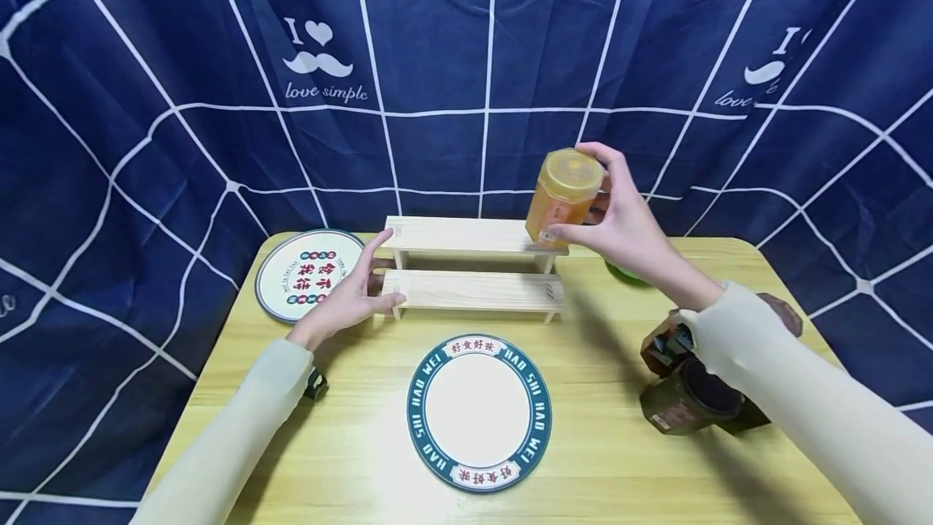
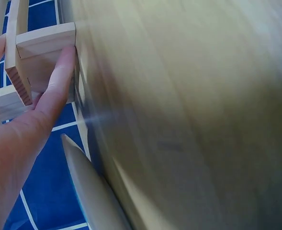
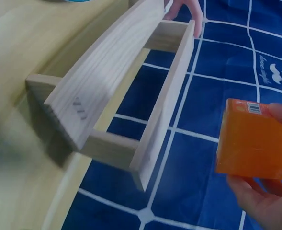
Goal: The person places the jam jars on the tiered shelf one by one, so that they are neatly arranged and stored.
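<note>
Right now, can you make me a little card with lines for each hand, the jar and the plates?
Left hand: holding the left end of the wooden shelf
Right hand: holding the jar
Jar: orange, yellow lid, held off the shelf
Near plate: in front of the shelf
Far plate: left of the shelf

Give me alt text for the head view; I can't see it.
The right hand holds an amber jar near the right end of a two-tier wooden stand, whose left end the left hand grips. A round plate lies in front, a second plate at left, dark containers at right.
</note>
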A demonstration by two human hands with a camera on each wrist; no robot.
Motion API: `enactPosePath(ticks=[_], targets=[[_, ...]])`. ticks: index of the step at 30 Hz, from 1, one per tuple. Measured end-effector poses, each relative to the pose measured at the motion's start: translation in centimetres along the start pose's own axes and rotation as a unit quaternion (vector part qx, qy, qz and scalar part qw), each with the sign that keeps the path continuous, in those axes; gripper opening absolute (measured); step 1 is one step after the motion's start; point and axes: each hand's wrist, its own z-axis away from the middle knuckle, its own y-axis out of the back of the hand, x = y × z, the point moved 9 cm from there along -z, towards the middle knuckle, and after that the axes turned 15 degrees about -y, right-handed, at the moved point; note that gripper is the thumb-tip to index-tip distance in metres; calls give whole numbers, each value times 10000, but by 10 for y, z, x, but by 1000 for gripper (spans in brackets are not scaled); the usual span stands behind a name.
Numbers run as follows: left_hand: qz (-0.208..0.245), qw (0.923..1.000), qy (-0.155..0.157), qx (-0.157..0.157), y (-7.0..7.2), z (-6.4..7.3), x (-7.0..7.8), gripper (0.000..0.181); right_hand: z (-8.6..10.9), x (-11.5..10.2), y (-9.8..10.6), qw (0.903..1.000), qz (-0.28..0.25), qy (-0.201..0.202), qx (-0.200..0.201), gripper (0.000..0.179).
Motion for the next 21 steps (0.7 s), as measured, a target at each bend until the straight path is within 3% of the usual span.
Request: enactPosePath(ticks=[8, 21], targets=[[-123, 9999, 107, 43, 0, -1, -3, 109, -19, -5, -34, 9982, -451, 106, -375, 107], [109, 9998, 164, 26, 1, 2, -5, 109, -38, -14, -98, 9952, -560, 325, -737, 107]])
